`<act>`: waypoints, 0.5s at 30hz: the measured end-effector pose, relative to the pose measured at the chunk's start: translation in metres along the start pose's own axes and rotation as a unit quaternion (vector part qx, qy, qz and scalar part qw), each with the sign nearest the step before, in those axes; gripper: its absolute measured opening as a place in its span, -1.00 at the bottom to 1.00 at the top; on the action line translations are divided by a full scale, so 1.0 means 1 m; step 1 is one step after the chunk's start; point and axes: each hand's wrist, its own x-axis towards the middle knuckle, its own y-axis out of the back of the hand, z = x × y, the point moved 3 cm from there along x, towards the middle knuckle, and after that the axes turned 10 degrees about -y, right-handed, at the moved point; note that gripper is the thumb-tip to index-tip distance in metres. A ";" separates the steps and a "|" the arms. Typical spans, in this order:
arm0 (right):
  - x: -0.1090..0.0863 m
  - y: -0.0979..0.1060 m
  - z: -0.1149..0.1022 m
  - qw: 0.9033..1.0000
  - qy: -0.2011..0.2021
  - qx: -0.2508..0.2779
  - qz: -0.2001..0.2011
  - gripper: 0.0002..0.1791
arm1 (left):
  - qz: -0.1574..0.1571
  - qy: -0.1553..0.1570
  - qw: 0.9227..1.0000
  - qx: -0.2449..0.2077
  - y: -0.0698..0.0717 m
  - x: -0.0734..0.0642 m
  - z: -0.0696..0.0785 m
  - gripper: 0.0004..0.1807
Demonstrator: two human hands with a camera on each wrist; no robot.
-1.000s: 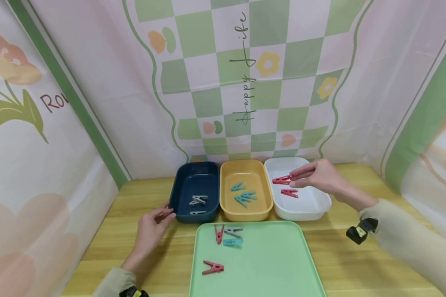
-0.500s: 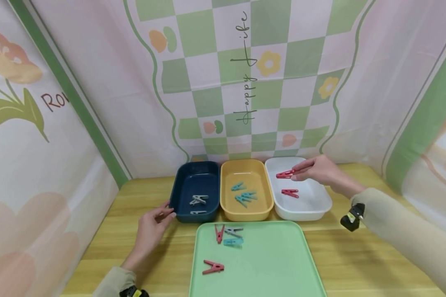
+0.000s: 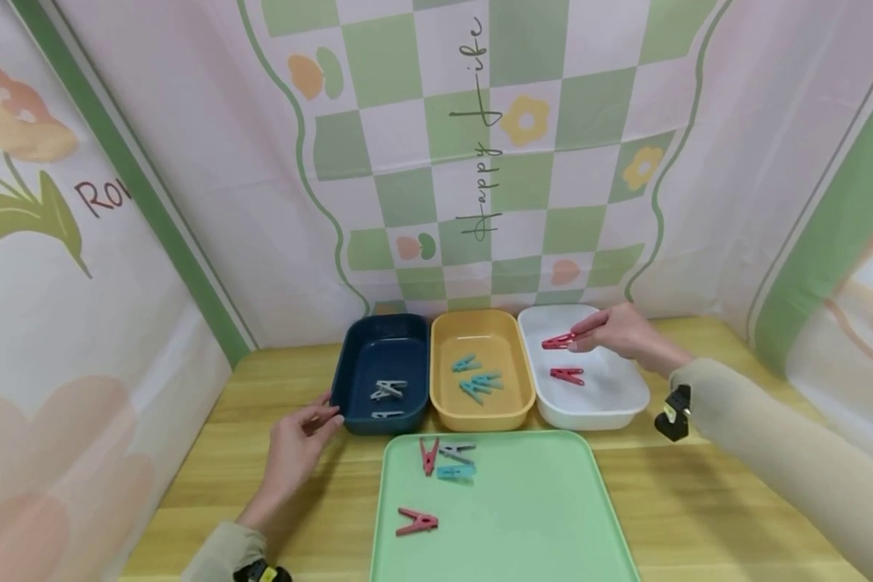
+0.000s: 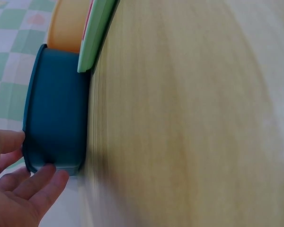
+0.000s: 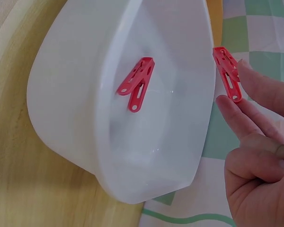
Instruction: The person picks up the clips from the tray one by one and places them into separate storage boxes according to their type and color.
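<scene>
My right hand (image 3: 618, 331) pinches a red clothespin (image 5: 227, 73) between thumb and fingers, above the white bin (image 5: 66, 94). Another red clothespin (image 3: 567, 377) lies on that bin's floor. My left hand (image 3: 298, 453) touches the near left corner of the dark blue bin (image 4: 59, 104), its fingers fairly straight. Inside the blue bin lie several grey clothespins (image 3: 388, 390). The yellow bin (image 3: 480, 331) between them holds several light blue clothespins (image 3: 483, 381). On the green tray (image 3: 531, 517) are two red clothespins (image 3: 417, 522), a grey clothespin (image 3: 457, 450) and a light blue clothespin (image 3: 456, 472).
All three bins stand side by side at the back of the wooden table (image 3: 211, 461), against a patterned cloth backdrop (image 3: 524, 194). The tray sits right in front of them. Cloth also hangs at both sides.
My right hand has shifted slightly up, carrying the red clothespin a little away over the white bin, and its forearm has swung left. The left hand stays in place.
</scene>
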 end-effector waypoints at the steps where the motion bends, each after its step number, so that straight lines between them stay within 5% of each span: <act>1: 0.001 0.000 0.001 1.000 -0.001 0.001 0.000 -0.41 | -0.001 -0.002 1.000 0.001 0.000 0.000 0.000 -0.84; 15: 0.013 -0.006 0.006 1.000 -0.006 -0.001 -0.009 -0.42 | 0.003 -0.005 1.000 0.003 0.000 0.000 -0.002 -0.84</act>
